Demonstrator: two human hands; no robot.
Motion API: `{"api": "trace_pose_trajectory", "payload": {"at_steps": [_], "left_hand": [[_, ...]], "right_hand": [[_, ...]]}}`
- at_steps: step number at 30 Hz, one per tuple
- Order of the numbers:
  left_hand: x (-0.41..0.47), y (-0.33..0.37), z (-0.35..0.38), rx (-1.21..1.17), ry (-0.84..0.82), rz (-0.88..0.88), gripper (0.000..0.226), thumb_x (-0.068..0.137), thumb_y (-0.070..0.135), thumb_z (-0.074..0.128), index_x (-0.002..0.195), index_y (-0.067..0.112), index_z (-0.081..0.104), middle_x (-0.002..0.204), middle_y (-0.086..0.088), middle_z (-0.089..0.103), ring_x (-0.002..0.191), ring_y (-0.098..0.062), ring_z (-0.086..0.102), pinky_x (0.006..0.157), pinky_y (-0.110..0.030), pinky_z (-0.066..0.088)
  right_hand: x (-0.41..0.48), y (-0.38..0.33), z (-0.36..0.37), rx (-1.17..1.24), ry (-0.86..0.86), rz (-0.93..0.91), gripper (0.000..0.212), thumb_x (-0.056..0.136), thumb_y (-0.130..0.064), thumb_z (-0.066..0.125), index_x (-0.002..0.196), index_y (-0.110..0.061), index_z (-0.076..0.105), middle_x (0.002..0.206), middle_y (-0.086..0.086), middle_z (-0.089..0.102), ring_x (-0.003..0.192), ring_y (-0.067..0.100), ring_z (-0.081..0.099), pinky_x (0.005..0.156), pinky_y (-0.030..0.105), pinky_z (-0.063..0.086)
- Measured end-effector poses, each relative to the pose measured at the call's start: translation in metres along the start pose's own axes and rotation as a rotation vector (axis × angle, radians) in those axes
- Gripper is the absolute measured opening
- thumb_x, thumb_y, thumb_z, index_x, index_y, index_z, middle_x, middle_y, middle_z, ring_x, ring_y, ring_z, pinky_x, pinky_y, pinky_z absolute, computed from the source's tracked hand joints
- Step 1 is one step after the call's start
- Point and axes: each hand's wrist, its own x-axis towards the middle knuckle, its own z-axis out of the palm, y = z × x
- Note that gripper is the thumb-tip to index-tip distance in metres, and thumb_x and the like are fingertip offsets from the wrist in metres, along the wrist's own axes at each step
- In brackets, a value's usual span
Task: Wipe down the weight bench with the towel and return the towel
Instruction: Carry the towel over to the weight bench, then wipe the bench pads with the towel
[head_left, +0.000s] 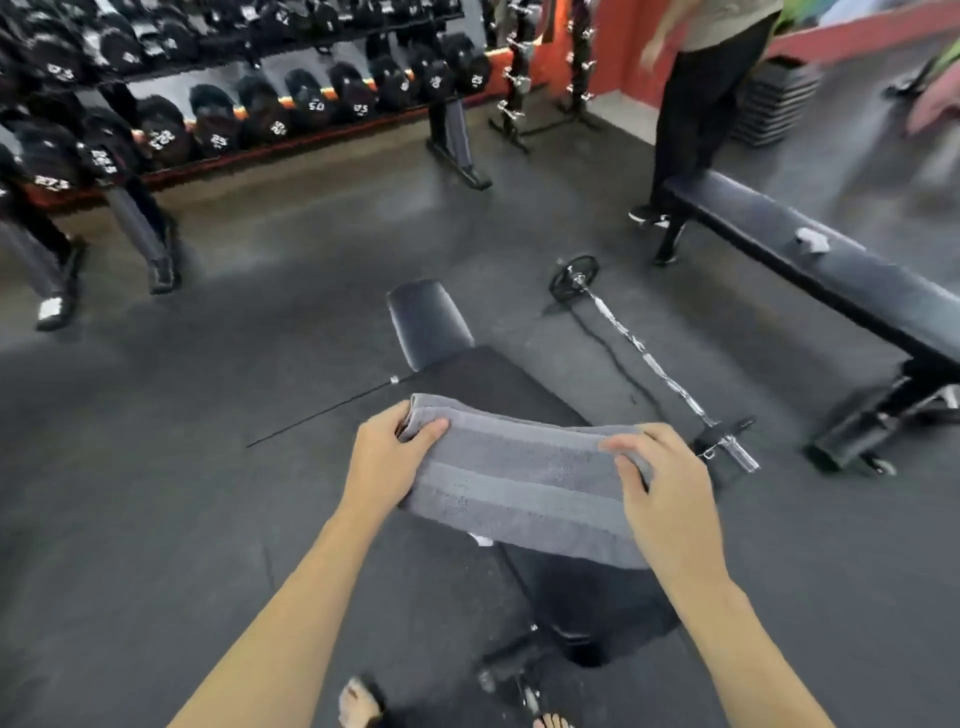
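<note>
From the head camera, looking down: I see my left hand (387, 460) and right hand (657, 499) holding a folded grey towel (519, 483) stretched between them, just above the black padded weight bench (431, 319). Each grip is closed on one short end of the towel, thumbs on top and fingers curled under. The towel hangs across the middle of the bench pad; I cannot tell whether it touches the pad yet. The bench runs away from me, its narrow far pad bare and in view, its near part mostly hidden under the towel and my arms.

On the floor to the right lies a barbell (649, 364), and beyond it a second long bench (810, 260) with another person (696, 104) standing by it. A dumbbell rack (249, 104) lines the far wall.

To wipe well, I judge I should press the towel flat on the pad, keep both ends taut, and draw it along the full length in overlapping passes.
</note>
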Motion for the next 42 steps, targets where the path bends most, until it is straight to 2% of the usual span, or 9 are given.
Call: {"api": "trace_pose_trajectory", "payload": {"at_steps": [8, 14, 18, 20, 22, 27, 33, 38, 42], "left_hand": [[0.094, -0.024, 0.039, 0.076, -0.559, 0.254, 0.026, 0.083, 0.027, 0.061, 0.084, 0.003, 0.052, 0.079, -0.021, 0.056, 0.067, -0.019, 0.045, 0.065, -0.042, 0.044], [0.118, -0.001, 0.132, 0.110, -0.778, 0.375, 0.003, 0.088, 0.020, 0.068, 0.091, 0.022, 0.068, 0.083, -0.002, 0.071, 0.084, -0.028, 0.065, 0.079, -0.043, 0.052], [0.113, -0.003, 0.218, 0.220, -0.881, 0.555, 0.018, 0.091, 0.018, 0.064, 0.106, 0.020, 0.074, 0.101, 0.000, 0.076, 0.097, -0.023, 0.067, 0.086, -0.040, 0.051], [0.109, -0.016, 0.254, 0.309, -0.951, 0.668, 0.023, 0.093, 0.016, 0.060, 0.112, 0.017, 0.074, 0.105, -0.008, 0.074, 0.104, -0.030, 0.065, 0.089, -0.046, 0.049], [0.111, -0.028, 0.279, 0.373, -0.974, 0.772, 0.027, 0.094, 0.014, 0.058, 0.116, 0.016, 0.073, 0.105, -0.011, 0.072, 0.105, -0.034, 0.063, 0.088, -0.048, 0.047], [0.129, -0.050, 0.308, 0.366, -0.978, 0.874, 0.027, 0.094, 0.019, 0.054, 0.113, 0.024, 0.074, 0.091, -0.005, 0.070, 0.091, -0.030, 0.063, 0.081, -0.047, 0.048], [0.150, -0.070, 0.318, 0.161, -1.111, 0.587, 0.036, 0.095, 0.023, 0.061, 0.131, 0.023, 0.066, 0.100, -0.002, 0.067, 0.097, -0.021, 0.062, 0.089, -0.039, 0.051], [0.180, -0.105, 0.303, 0.108, -1.007, 0.476, 0.042, 0.100, 0.031, 0.058, 0.139, 0.016, 0.055, 0.130, 0.004, 0.053, 0.120, -0.010, 0.048, 0.101, -0.024, 0.039], [0.224, -0.148, 0.273, 0.174, -0.957, 0.340, 0.038, 0.102, 0.024, 0.054, 0.138, 0.013, 0.055, 0.139, 0.001, 0.048, 0.129, -0.014, 0.046, 0.109, -0.032, 0.039]], "right_hand": [[-0.060, -0.037, 0.034, -0.236, 0.339, 0.424, 0.018, 0.092, 0.000, 0.062, 0.098, -0.012, 0.074, 0.097, -0.004, 0.059, 0.083, 0.015, 0.059, 0.075, 0.034, 0.049], [-0.093, -0.041, 0.053, -0.316, 0.494, 0.722, 0.011, 0.093, -0.008, 0.065, 0.100, -0.015, 0.071, 0.095, -0.004, 0.052, 0.073, 0.010, 0.057, 0.068, 0.033, 0.047], [-0.104, 0.000, 0.089, -0.604, 0.299, 0.925, 0.009, 0.082, -0.018, 0.079, 0.084, -0.015, 0.070, 0.093, 0.001, 0.052, 0.060, 0.028, 0.056, 0.055, 0.035, 0.046], [-0.096, 0.027, 0.108, -0.774, 0.178, 0.828, 0.013, 0.075, -0.016, 0.082, 0.080, -0.009, 0.072, 0.110, 0.015, 0.063, 0.097, 0.041, 0.064, 0.075, 0.047, 0.056], [-0.079, 0.054, 0.121, -0.792, 0.034, 0.606, 0.018, 0.078, -0.016, 0.079, 0.093, -0.008, 0.073, 0.129, 0.019, 0.062, 0.127, 0.044, 0.054, 0.099, 0.054, 0.050], [-0.033, 0.103, 0.144, -0.749, -0.409, 0.384, 0.058, 0.090, -0.047, 0.061, 0.139, -0.016, 0.056, 0.154, 0.009, 0.046, 0.145, 0.040, 0.035, 0.115, 0.058, 0.033], [-0.023, 0.124, 0.147, -0.816, -0.536, 0.411, 0.060, 0.100, -0.057, 0.032, 0.153, -0.031, 0.036, 0.165, -0.003, 0.026, 0.153, 0.038, 0.013, 0.119, 0.060, 0.019], [-0.011, 0.126, 0.176, -0.889, -0.462, 0.493, 0.055, 0.102, -0.037, 0.030, 0.154, -0.022, 0.036, 0.164, 0.003, 0.029, 0.150, 0.035, 0.026, 0.119, 0.051, 0.017], [0.008, 0.124, 0.198, -0.928, -0.460, 0.621, 0.056, 0.102, -0.039, 0.030, 0.154, -0.021, 0.036, 0.163, 0.003, 0.030, 0.149, 0.034, 0.030, 0.118, 0.053, 0.022]]}}
